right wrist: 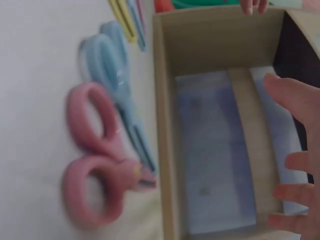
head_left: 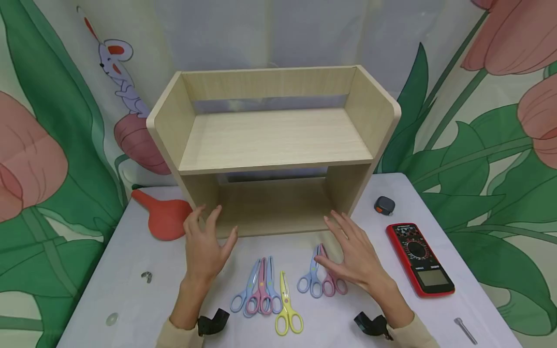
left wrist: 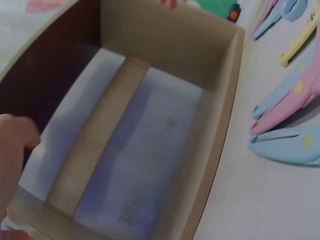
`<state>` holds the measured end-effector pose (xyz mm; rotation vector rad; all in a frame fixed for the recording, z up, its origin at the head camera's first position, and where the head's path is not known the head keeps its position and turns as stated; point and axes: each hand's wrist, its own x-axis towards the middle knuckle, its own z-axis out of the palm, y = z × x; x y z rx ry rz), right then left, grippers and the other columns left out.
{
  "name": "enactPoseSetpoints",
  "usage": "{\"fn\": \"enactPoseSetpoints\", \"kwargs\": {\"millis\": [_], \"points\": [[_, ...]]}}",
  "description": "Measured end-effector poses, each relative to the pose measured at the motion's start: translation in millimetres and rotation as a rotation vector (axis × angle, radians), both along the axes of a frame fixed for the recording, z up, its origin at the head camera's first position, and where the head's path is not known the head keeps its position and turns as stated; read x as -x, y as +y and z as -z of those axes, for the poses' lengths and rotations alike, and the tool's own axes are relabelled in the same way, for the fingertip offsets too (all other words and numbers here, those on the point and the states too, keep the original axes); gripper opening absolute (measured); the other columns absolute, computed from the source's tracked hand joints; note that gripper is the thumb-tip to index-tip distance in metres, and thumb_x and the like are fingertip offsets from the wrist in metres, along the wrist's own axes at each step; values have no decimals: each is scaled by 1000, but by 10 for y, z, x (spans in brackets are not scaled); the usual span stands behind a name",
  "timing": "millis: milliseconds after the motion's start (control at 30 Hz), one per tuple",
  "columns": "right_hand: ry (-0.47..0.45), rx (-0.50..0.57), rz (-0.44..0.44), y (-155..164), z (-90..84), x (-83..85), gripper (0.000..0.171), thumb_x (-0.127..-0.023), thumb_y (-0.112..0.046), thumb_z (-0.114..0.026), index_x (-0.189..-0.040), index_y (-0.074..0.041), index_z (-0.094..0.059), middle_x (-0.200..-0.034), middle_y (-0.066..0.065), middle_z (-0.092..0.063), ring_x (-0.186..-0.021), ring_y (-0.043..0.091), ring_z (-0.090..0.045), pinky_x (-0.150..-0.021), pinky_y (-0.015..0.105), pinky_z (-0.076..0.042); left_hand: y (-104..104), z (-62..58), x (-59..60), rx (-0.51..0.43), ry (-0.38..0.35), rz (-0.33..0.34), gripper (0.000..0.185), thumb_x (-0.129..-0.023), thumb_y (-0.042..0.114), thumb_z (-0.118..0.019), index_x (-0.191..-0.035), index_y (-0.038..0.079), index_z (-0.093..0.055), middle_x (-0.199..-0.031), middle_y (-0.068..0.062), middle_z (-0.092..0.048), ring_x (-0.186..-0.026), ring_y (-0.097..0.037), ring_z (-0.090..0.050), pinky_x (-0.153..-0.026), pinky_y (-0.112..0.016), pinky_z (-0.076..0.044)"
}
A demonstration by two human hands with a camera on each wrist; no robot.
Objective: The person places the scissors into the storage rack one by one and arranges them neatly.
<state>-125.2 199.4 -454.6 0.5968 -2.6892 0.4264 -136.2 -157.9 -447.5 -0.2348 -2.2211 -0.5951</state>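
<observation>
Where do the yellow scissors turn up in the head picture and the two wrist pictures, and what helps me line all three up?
Head: yellow scissors at bottom centre.
Left wrist: yellow scissors at upper right, cut off by the right edge.
Right wrist: yellow scissors at the top, left of centre, cut off by the top edge.
Shared landmark: the wooden shelf.

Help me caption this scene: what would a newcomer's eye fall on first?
Probably the pale wooden shelf at the back of the white table, with the left hand and right hand near its lower front. Next, perhaps, the red multimeter at the table's right and the red bulb by the shelf's left side.
</observation>
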Motion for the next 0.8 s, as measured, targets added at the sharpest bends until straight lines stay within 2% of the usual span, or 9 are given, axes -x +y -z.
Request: {"fn": "enactPoseSetpoints", "kwargs": {"millis": [100,200,267,333,433,533,667,800], "points": [[-53,15,24,81,57,-39,98,-73,-61,-76,-154,-18,-41,-159,12,-39,-145,37,-36,-111,63,-41,-27,31,67,-115,63,-68,46,-88,24,-68,-121,-3,-52,-127,-27,-40,-118,-43,-43,-76,-53,-53],[-118,15,53,144,118,-96,98,-74,-62,-75,-154,-17,-40,-157,12,-41,-141,35,-39,-107,60,-44,-66,68,122,-198,93,-141,42,-88,18,-68,-116,-4,-45,-123,-27,-39,-113,-41,-47,-72,-51,-54],[-166,15,74,174,166,-147,98,-74,-64,-74,-153,-17,-41,-156,11,-43,-140,34,-41,-106,59,-46,-101,90,149,-251,83,-160,43,-89,16,-67,-117,-3,-41,-123,-29,-39,-111,-41,-48,-75,-52,-55],[-211,15,92,199,221,-203,100,-73,-67,-74,-153,-17,-41,-155,11,-44,-137,34,-43,-105,58,-47,-137,107,173,-304,56,-164,47,-90,16,-66,-122,-3,-38,-123,-30,-40,-110,-42,-50,-84,-54,-54],[-267,21,107,232,312,-280,103,-72,-69,-75,-153,-16,-41,-152,12,-48,-134,34,-47,-104,59,-47,-189,134,204,-365,11,-158,52,-92,15,-65,-132,-3,-36,-124,-31,-45,-110,-43,-52,-88,-54,-52],[-317,7,117,267,396,-344,106,-69,-71,-76,-152,-16,-41,-146,13,-52,-130,34,-50,-103,59,-48,-228,160,218,-392,-26,-142,50,-96,14,-62,-137,-3,-40,-121,-29,-51,-105,-40,-57,-84,-47,-55],[-361,-24,122,291,479,-392,110,-64,-72,-80,-151,-15,-44,-139,12,-56,-124,31,-52,-102,57,-49,-264,182,225,-395,-46,-98,40,-99,11,-59,-136,-2,-47,-114,-24,-57,-99,-34,-64,-78,-30,-57],[-358,-57,109,298,537,-404,101,-62,-71,-81,-141,-13,-57,-126,5,-59,-115,24,-54,-95,48,-51,-288,187,235,-387,-21,-68,39,-98,8,-61,-135,-1,-50,-113,-22,-60,-98,-32,-67,-78,-29,-59]]}}
